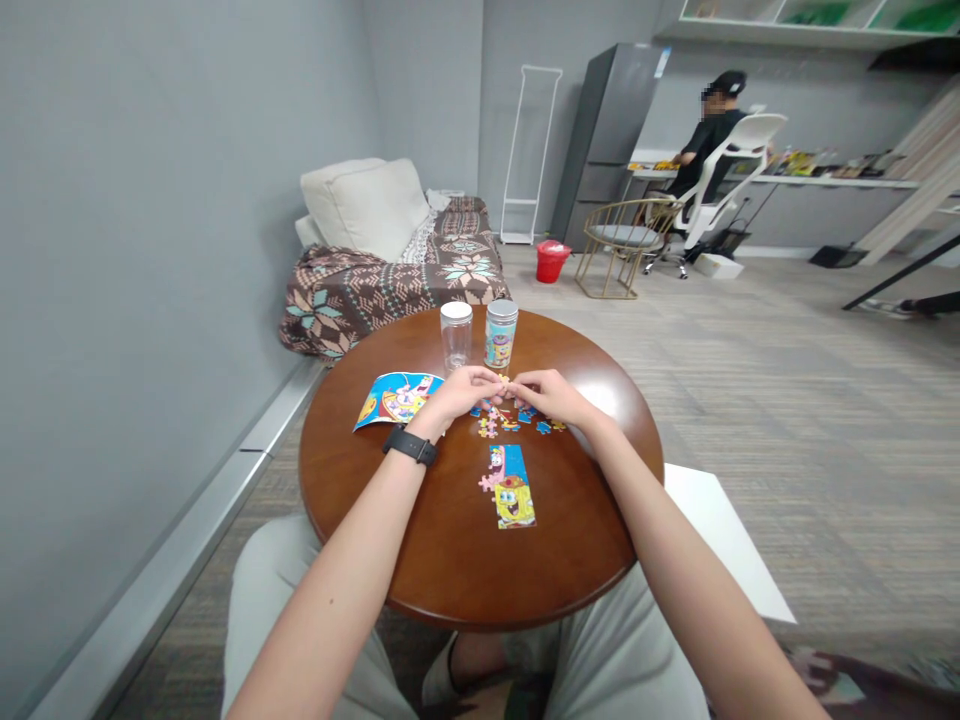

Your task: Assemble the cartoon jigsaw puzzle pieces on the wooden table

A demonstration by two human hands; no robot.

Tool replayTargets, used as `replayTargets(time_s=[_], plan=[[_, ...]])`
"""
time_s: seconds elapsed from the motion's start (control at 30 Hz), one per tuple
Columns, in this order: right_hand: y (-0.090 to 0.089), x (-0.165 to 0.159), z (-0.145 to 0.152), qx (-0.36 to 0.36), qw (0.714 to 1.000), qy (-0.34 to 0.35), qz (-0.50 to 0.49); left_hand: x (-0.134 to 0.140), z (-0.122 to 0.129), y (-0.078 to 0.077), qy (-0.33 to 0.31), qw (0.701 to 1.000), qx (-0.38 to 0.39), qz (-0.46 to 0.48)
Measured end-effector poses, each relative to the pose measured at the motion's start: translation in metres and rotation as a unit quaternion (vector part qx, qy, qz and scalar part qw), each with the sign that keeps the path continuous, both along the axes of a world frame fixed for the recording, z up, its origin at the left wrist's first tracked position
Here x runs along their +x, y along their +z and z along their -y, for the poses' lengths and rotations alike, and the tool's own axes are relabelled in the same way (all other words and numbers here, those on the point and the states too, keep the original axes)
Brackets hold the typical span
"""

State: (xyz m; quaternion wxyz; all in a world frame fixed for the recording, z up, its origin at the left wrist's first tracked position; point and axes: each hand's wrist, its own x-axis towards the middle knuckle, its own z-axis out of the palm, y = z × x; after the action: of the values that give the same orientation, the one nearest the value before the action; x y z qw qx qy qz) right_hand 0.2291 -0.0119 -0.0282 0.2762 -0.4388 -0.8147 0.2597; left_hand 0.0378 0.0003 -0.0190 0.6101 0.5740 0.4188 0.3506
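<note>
My left hand [472, 388], with a black watch on its wrist, and my right hand [553, 396] meet above the loose puzzle pieces [489, 426]. Their fingertips are pinched around a small yellowish puzzle piece [505, 380], partly hidden by the fingers. Closer to me lies a joined section of a cartoon puzzle [514, 490], showing a yellow face and a pink figure on blue. To the left of the pieces, a curled picture sheet [401, 397] rests partly behind my left hand and forearm.
Behind my hands stand a clear jar [456, 340] with a white lid and a printed jar [500, 335] on the round wooden table [577, 540]. Beyond are a patterned sofa [375, 285], a red bin [552, 262], a wire chair [626, 237] and a seated person [712, 130].
</note>
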Motion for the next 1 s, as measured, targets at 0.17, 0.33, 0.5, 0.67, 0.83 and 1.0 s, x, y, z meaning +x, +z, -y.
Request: replayTargets(time_s=[0.17,0.33,0.5,0.67,0.83,1.0], plan=[[-0.0003,0.0004,-0.0010,0.003,1.000,0.000,-0.003,0.0011,0.0005,-0.0006,-0.009,1.000,-0.019,0.011],[0.0004,0.0001,-0.0006,-0.003,1.000,-0.003,-0.012,0.0015,0.0005,-0.0002,-0.012,1.000,-0.023,0.014],[0.0011,-0.0001,0.0010,-0.013,1.000,-0.013,-0.021,0.0001,0.0006,0.0001,-0.004,1.000,-0.010,0.023],[0.0002,-0.0012,0.0012,0.004,1.000,-0.019,-0.016,-0.0003,-0.0011,-0.0012,0.014,1.000,0.011,0.007],[-0.0003,-0.0021,0.0003,0.009,0.999,-0.020,-0.024,0.0000,-0.0013,-0.0026,0.010,1.000,0.000,0.013],[0.0001,-0.0021,0.0003,0.007,0.999,-0.024,-0.023,-0.0007,-0.0006,-0.0021,0.007,1.000,-0.010,0.011]])
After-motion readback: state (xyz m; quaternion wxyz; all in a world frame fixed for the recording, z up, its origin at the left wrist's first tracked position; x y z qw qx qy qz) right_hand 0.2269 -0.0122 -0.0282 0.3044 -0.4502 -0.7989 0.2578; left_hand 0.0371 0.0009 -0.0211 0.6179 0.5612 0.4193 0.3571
